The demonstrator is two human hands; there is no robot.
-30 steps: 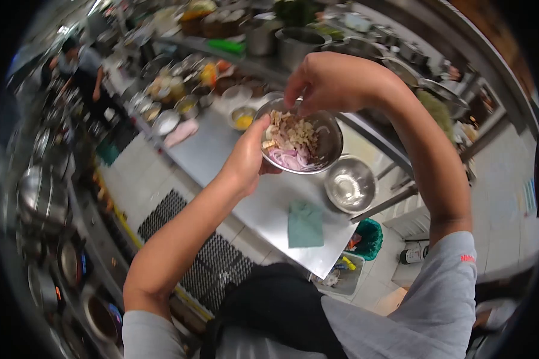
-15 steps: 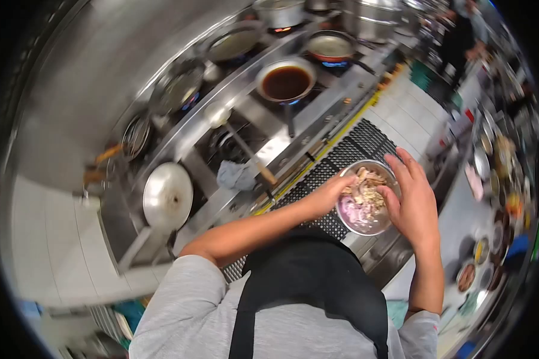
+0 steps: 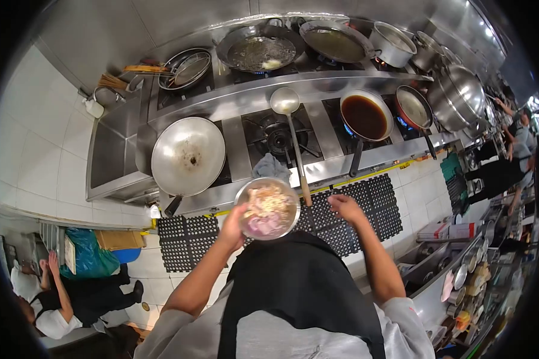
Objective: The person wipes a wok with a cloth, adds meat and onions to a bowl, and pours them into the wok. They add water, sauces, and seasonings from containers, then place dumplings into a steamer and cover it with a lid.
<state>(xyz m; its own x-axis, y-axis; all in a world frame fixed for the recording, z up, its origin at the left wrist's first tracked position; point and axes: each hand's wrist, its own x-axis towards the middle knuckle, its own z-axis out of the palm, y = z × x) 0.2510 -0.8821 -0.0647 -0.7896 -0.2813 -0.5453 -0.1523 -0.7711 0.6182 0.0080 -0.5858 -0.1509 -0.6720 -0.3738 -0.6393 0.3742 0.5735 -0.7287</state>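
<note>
My left hand (image 3: 233, 228) grips the left rim of a metal bowl (image 3: 294, 221), held in front of my apron. Inside lie purple-pink onion pieces (image 3: 267, 224), pale chopped bits and light-brown strips. My right hand (image 3: 346, 209) is off the bowl, to its right, fingers loosely curled and apart with nothing in them. Nearest to that hand is the wooden handle of a ladle (image 3: 285, 102), which lies across an unlit burner (image 3: 278, 137). A grey cloth (image 3: 270, 167) sits on the stove's front edge, just beyond the bowl.
A wok (image 3: 188, 157) stands front left. Right of the ladle are a pan of dark brown liquid (image 3: 364, 117) and a red pan (image 3: 414, 107) over flames. Behind, woks of oil (image 3: 262, 54) and pots (image 3: 395, 48) line the range. Other people (image 3: 60, 299) are left and far right.
My view has swung from the prep counter toward the stove. The bowl has come along in my left hand. My right hand has left the bowl and moved away to the right.
</note>
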